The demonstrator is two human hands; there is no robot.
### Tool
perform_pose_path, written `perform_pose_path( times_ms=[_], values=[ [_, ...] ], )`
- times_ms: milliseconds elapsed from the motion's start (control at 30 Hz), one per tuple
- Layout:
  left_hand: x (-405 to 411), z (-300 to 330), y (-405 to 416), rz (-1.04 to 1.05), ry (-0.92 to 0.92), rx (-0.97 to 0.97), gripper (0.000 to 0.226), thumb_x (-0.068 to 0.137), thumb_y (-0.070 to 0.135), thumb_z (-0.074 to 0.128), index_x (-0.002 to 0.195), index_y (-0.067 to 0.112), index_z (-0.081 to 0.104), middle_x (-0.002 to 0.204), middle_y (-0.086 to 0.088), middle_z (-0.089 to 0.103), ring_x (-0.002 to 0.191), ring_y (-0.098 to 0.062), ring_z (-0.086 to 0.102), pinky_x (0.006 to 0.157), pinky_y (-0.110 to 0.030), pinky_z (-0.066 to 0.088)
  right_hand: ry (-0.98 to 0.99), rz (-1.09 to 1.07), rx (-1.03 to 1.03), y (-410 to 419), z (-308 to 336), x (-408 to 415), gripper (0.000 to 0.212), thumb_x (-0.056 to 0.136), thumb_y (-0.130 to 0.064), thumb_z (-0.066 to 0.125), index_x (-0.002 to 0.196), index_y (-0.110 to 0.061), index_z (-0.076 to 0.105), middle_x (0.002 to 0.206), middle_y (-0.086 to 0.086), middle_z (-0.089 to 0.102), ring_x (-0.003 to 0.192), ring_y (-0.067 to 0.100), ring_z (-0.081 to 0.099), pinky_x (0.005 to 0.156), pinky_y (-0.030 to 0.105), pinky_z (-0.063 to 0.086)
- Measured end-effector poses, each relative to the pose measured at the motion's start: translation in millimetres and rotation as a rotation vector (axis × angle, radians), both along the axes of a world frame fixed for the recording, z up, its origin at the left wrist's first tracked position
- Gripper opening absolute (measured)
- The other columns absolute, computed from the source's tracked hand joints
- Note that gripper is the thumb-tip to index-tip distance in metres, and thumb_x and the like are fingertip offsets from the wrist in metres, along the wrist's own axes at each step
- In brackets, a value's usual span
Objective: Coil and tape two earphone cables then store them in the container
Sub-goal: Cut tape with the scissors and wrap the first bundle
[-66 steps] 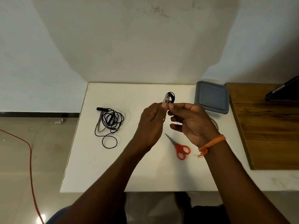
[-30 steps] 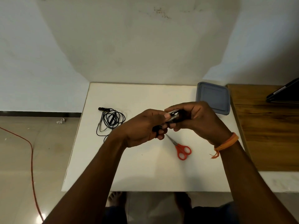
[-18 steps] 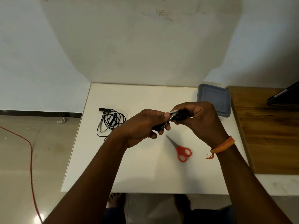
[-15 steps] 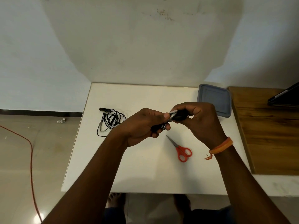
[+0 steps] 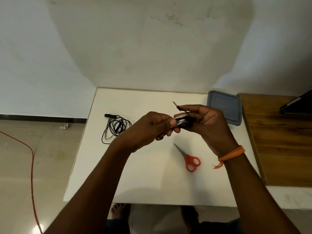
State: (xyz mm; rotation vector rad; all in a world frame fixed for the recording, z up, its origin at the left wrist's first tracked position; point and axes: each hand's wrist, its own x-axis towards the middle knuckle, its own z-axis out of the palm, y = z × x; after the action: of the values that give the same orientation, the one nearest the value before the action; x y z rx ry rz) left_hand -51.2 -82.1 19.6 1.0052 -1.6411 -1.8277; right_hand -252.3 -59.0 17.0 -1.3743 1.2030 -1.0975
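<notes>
Coiled earphone cable pinched between left hand, right hand, seemingly taped

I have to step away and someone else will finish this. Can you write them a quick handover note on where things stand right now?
Left hand: its grip pinches one end of the coiled earphone bundle.
Right hand: holds the other side of the bundle, the jack plug sticking up past the fingers.
Second earphone cable: loose on the white table, left of the hands, untouched.
Scissors: on the table below the hands.
Container: far right of the table, lid on.
Done: first cable coiled, with a shiny wrap that looks like tape.
Left: finish the first, coil and tape the second, store both.
</notes>
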Motion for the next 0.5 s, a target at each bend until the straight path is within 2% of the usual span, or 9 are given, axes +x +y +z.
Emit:
perform_pose_path(
  times_ms=[33,100,233,300,400,500],
  values=[
    [-1.9,0.0,1.6,-0.023,-0.010,-0.025,0.033,0.096,0.030,0.051,0.091,0.004,0.071,0.067,0.005,0.055,0.065,-0.020,0.037,0.057,-0.023,0.033,-0.156,0.058,0.098,0.4,-2.6,-4.4,0.044,0.070,-0.011,0.073,0.114,-0.011,0.067,0.101,0.008,0.075,0.098,0.022,0.070,0.082,0.031,0.057],
    [-5.1,-0.1,3.7,-0.073,-0.038,-0.056,0.034,0.096,0.030,0.052,0.090,0.003,0.071,0.068,0.004,0.056,0.064,-0.020,0.039,0.057,-0.024,0.034,-0.298,0.153,0.199,1.0,-7.4,-12.2,0.045,0.069,-0.022,0.077,0.113,-0.017,0.069,0.103,0.009,0.074,0.101,0.027,0.069,0.084,0.034,0.057],
    [-6.5,-0.2,4.2,-0.139,-0.042,-0.063,0.027,0.100,0.025,0.051,0.091,0.011,0.073,0.069,0.001,0.055,0.064,-0.021,0.039,0.056,-0.022,0.034,-0.283,0.266,0.253,2.0,-10.0,-22.5,0.052,0.070,-0.033,0.082,0.117,-0.019,0.068,0.108,0.008,0.071,0.104,0.028,0.067,0.085,0.033,0.055],
    [-6.5,-0.4,4.6,-0.145,-0.054,-0.056,0.027,0.100,0.026,0.051,0.090,0.014,0.074,0.069,0.001,0.055,0.063,-0.020,0.039,0.056,-0.023,0.034,-0.251,0.204,0.249,1.9,-9.6,-23.9,0.051,0.073,-0.020,0.081,0.121,-0.013,0.063,0.111,0.008,0.071,0.106,0.029,0.067,0.083,0.032,0.056],
    [-7.0,-1.8,5.7,-0.148,-0.066,-0.039,0.027,0.100,0.026,0.051,0.091,0.014,0.073,0.069,-0.001,0.053,0.061,-0.017,0.039,0.056,-0.023,0.034,-0.208,0.082,0.200,0.7,-9.5,-17.3,0.040,0.082,0.009,0.061,0.119,-0.008,0.060,0.113,0.008,0.071,0.102,0.030,0.069,0.079,0.032,0.057],
    [-7.8,-1.8,5.7,-0.165,-0.066,-0.033,0.027,0.101,0.024,0.051,0.089,0.015,0.074,0.070,-0.005,0.054,0.061,-0.017,0.039,0.057,-0.023,0.034,-0.153,0.010,0.158,-0.4,-10.6,-7.2,0.039,0.089,0.015,0.050,0.121,-0.005,0.061,0.123,0.009,0.066,0.108,0.025,0.067,0.084,0.034,0.057]
  ],
)
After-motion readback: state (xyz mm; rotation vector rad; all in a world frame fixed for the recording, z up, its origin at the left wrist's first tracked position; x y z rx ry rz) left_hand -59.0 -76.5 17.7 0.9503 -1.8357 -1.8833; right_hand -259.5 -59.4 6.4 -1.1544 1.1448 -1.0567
